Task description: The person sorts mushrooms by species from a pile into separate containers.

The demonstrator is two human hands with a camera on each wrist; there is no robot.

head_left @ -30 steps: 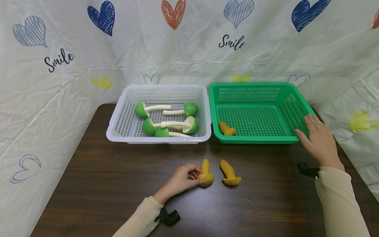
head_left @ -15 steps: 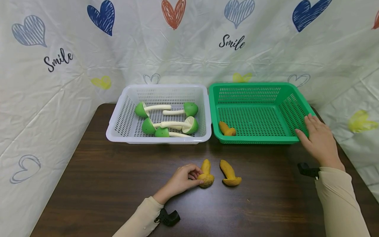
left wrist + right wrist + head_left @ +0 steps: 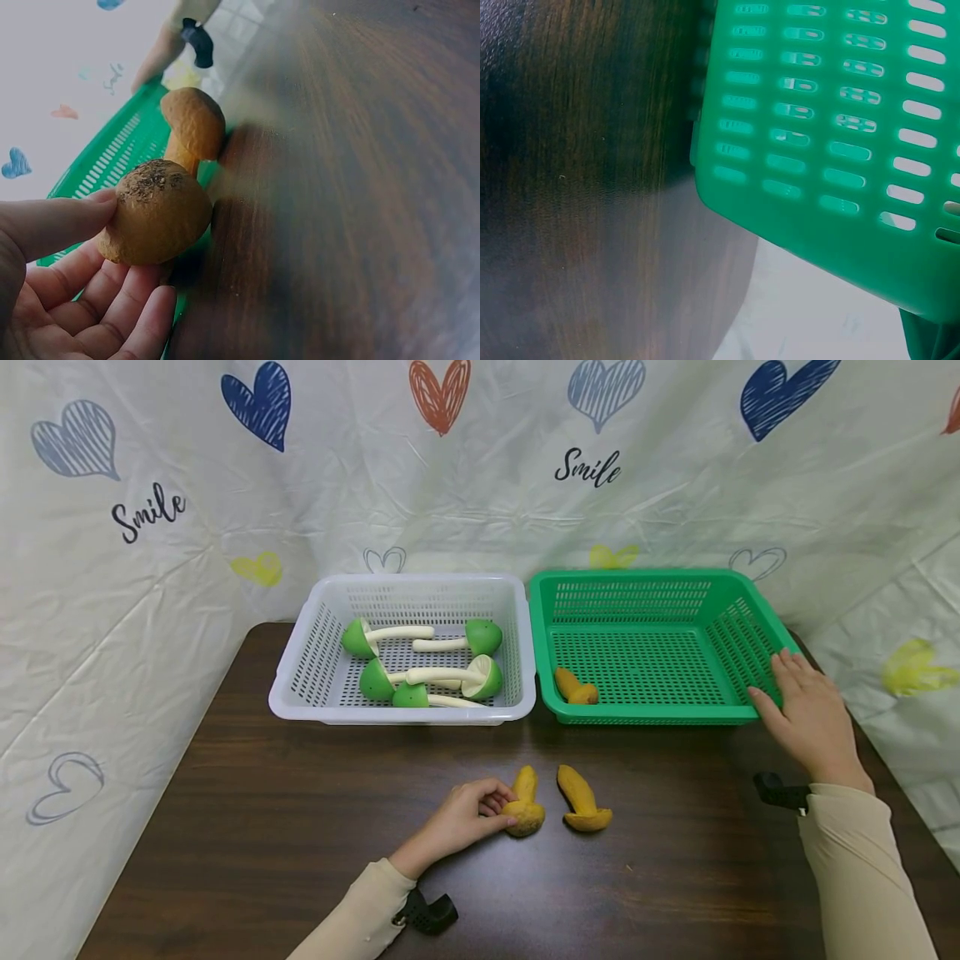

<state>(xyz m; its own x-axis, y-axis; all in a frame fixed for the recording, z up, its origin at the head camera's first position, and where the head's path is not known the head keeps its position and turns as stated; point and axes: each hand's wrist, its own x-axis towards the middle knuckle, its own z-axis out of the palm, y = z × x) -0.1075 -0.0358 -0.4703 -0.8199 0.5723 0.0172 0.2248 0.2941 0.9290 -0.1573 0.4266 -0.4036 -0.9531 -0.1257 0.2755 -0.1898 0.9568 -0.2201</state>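
Observation:
My left hand (image 3: 468, 818) pinches the cap of a yellow-brown mushroom (image 3: 528, 812) between thumb and fingers, low over the table. In the left wrist view the thumb lies on one side of the mushroom cap (image 3: 161, 214), which has a dark rough patch, and the fingers curl beneath. Just to its right lies a second yellow-brown mushroom (image 3: 581, 800), stem pointing away. My right hand (image 3: 813, 718) rests with extended fingers on the right rim of the green basket (image 3: 660, 714). Only that basket's wall (image 3: 825, 247) shows in the right wrist view; the hand is outside it.
One yellow-brown mushroom (image 3: 576, 687) lies in the green basket's front left corner. A white basket (image 3: 405, 717) beside it holds several green-capped mushrooms (image 3: 483, 637) with white stems. Both baskets stand at the back of the dark wooden table (image 3: 247, 843), before a printed cloth (image 3: 480, 510).
The left hand and its mushroom have shifted very slightly to the right, and the mushroom's stem leans a bit more rightward. The right hand stays on the basket rim.

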